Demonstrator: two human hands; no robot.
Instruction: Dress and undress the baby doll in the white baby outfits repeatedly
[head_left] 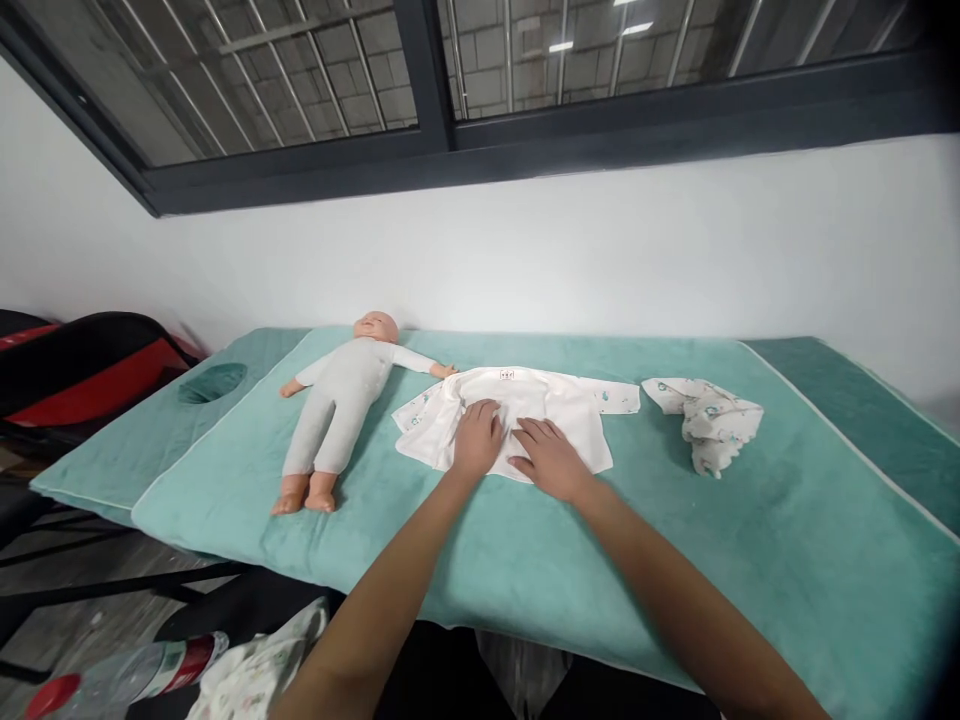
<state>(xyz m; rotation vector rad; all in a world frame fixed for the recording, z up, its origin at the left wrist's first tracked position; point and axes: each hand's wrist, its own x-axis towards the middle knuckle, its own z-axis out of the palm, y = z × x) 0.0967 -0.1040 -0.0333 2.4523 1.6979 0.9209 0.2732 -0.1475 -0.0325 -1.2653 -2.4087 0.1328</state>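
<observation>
On the teal massage bed, a baby doll in a pale bodysuit lies face up at left. Just beside it, the white baby shirt looks mostly spread, 1 sleeve straight out, its left side seemingly bunched. The printed garment at right is crumpled, not spread. The left hand and right hand rest on the shirt, fingers extended, gripping nothing.

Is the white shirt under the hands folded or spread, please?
Spread: the white shirt lies opened out, one sleeve extended sideways; left hand and right hand rest on it.
</observation>
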